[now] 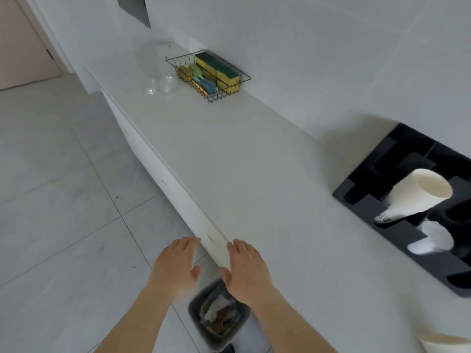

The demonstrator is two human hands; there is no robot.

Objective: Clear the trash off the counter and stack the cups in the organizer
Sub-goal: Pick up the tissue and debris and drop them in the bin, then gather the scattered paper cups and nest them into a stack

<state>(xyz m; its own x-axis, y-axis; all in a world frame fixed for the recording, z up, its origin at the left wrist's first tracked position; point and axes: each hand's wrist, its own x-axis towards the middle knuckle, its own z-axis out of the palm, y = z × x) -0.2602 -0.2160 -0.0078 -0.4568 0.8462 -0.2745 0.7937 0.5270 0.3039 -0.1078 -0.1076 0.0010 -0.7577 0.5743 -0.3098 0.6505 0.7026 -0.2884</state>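
My left hand [175,266] and my right hand [248,270] hover with fingers spread and nothing in them, at the front edge of the white counter [229,161]. Below and between them a dark trash bin [219,314] stands on the floor with crumpled paper inside. At the right a black organizer [377,169] lies on the counter, holding a stack of white paper cups [418,194] lying on its side and a second white cup [435,238]. Clear plastic cups [163,85] lie far back on the counter. Another white cup [443,343] shows at the bottom right corner.
A black wire basket [211,75] with yellow and green sponges sits against the wall at the back. A large clear container [150,59] stands beside it. Grey tiled floor [63,200] lies to the left of the counter.
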